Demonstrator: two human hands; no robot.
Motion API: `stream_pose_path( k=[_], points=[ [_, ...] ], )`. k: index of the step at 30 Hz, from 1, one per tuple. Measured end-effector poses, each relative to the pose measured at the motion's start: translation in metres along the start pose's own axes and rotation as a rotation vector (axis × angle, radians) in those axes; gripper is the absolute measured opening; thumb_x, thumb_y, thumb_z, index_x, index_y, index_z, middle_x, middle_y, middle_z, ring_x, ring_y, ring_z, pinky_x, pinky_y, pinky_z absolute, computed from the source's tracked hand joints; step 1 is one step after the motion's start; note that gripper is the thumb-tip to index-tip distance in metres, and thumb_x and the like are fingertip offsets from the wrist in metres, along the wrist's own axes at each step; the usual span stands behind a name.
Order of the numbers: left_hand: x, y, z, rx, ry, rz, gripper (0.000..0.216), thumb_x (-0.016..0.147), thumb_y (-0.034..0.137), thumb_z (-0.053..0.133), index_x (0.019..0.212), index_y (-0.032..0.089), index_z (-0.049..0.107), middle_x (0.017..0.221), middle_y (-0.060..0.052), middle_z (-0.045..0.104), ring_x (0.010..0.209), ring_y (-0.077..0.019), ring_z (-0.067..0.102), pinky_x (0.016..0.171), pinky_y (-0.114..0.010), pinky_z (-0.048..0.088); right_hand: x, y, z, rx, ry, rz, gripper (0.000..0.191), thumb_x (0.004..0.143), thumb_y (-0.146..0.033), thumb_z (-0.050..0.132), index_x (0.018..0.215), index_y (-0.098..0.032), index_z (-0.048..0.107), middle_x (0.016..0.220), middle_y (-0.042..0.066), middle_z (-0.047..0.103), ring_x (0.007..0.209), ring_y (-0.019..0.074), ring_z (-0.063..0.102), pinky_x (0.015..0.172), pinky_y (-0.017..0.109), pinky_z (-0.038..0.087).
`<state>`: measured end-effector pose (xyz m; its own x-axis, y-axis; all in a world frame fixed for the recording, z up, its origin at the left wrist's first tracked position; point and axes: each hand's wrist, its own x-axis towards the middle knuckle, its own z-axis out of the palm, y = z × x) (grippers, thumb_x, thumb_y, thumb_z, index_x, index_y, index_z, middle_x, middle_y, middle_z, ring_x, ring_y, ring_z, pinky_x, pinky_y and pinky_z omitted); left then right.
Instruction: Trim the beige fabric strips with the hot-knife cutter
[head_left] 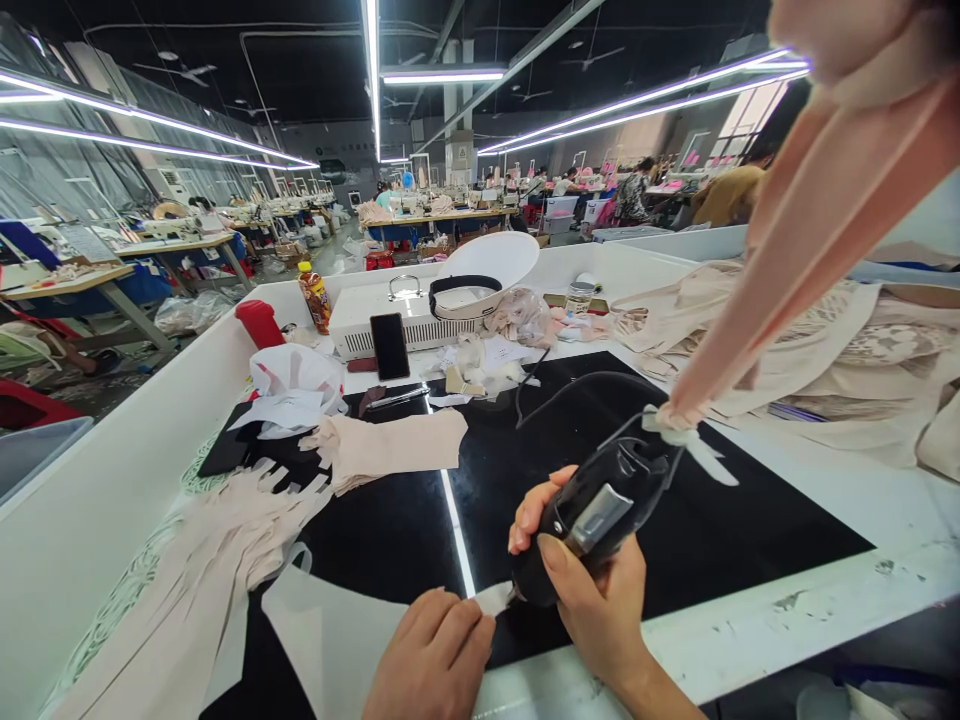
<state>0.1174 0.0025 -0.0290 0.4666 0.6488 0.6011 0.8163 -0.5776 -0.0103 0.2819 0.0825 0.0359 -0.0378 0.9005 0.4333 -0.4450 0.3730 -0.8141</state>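
My right hand (592,590) is closed around a black hand-held tool (592,515) with a cord tied up by a pale strip; its tip points down at the black mat (750,520). My left hand (431,655) lies beside it, fingers together and pressing flat on a pale fabric piece (330,630) whose narrow end reaches the tool's tip. A pile of cut beige strips (217,560) lies to the left, with a folded beige piece (390,445) above it.
A white box device (360,320), black phone (390,345), red cup (259,322), bottle (315,297) and white round hoop (484,265) stand at the table's back. Beige lace garments (847,350) heap at the right. A pink fabric band (817,230) hangs close to the camera. White walls rim the table.
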Motion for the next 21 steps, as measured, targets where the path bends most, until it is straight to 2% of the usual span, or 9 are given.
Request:
stream_pose_path(
  k=[4, 8, 11, 15, 21],
  points=[
    [-0.017, -0.004, -0.005, -0.001, -0.05, -0.04, 0.031, 0.11, 0.014, 0.036, 0.121, 0.018, 0.065, 0.105, -0.007, 0.073, 0.097, -0.0184, 0.073, 0.09, -0.028, 0.062, 0.0, -0.002, 0.0, -0.008, -0.005, -0.019, 0.027, 0.095, -0.033, 0.075, 0.117, -0.03, 0.059, 0.085, -0.002, 0.066, 0.068, 0.0132, 0.062, 0.064, 0.028, 0.055],
    [-0.036, -0.003, -0.01, -0.022, -0.053, -0.196, 0.029, 0.111, 0.018, 0.036, 0.118, 0.021, 0.064, 0.106, -0.007, 0.072, 0.093, -0.0174, 0.075, 0.086, -0.025, 0.063, -0.003, -0.005, -0.003, 0.004, -0.021, -0.032, 0.03, 0.094, -0.031, 0.076, 0.119, -0.031, 0.059, 0.086, -0.002, 0.066, 0.068, 0.0133, 0.062, 0.061, 0.027, 0.055],
    [-0.043, -0.003, -0.013, -0.042, -0.068, -0.238, 0.028, 0.112, 0.021, 0.035, 0.12, 0.02, 0.061, 0.106, -0.008, 0.073, 0.094, -0.0173, 0.076, 0.087, -0.024, 0.064, -0.005, -0.005, -0.008, -0.007, -0.026, -0.019, 0.032, 0.094, -0.026, 0.076, 0.121, -0.031, 0.058, 0.088, -0.001, 0.066, 0.07, 0.0136, 0.063, 0.06, 0.026, 0.055],
    [-0.038, -0.01, -0.014, -0.061, -0.14, -0.277, 0.03, 0.108, 0.013, 0.036, 0.128, 0.019, 0.057, 0.116, -0.009, 0.074, 0.105, -0.0193, 0.075, 0.093, -0.028, 0.063, -0.008, -0.004, -0.013, -0.029, -0.007, -0.041, 0.033, 0.095, -0.026, 0.075, 0.123, -0.031, 0.057, 0.088, -0.001, 0.066, 0.07, 0.0139, 0.063, 0.06, 0.026, 0.055],
    [-0.022, -0.019, -0.011, -0.114, -0.182, -0.251, 0.056, 0.092, -0.002, 0.039, 0.144, 0.019, 0.049, 0.133, -0.011, 0.07, 0.118, -0.0227, 0.072, 0.097, -0.037, 0.064, -0.013, -0.01, -0.013, -0.077, 0.035, -0.042, 0.033, 0.095, -0.024, 0.075, 0.122, -0.029, 0.057, 0.089, 0.001, 0.066, 0.073, 0.0159, 0.065, 0.064, 0.03, 0.058]
  ],
)
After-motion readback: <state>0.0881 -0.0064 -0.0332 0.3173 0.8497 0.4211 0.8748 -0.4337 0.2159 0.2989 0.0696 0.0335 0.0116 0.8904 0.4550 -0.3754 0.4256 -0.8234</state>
